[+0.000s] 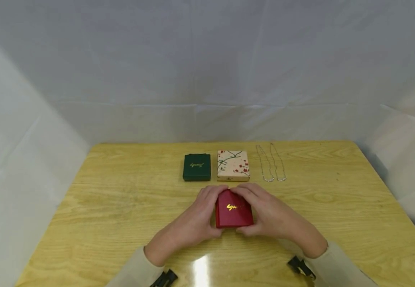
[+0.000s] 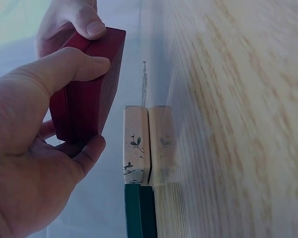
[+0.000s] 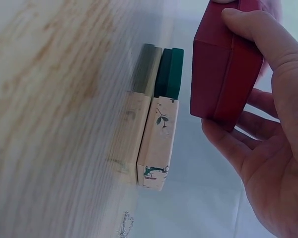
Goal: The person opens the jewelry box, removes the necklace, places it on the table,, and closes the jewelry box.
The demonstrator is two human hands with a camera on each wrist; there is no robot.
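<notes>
Between both hands is a small red jewelry box [image 1: 234,211] with gold lettering on its lid. My left hand [image 1: 199,217] grips its left side, thumb at the near edge and fingers at the far edge. On the opposite side my right hand [image 1: 268,213] holds it the same way. Both wrist views show the red box [image 2: 92,89] raised off the table, its lid fitted on the base. Beyond it lie a dark green jewelry box [image 1: 197,167] and a cream box with a floral print [image 1: 233,166], side by side and closed.
Two silver chain necklaces [image 1: 271,162] lie stretched out right of the floral box. The wooden table [image 1: 121,223] ends at the back against a pale sheet [image 1: 193,71], which also hangs at both sides.
</notes>
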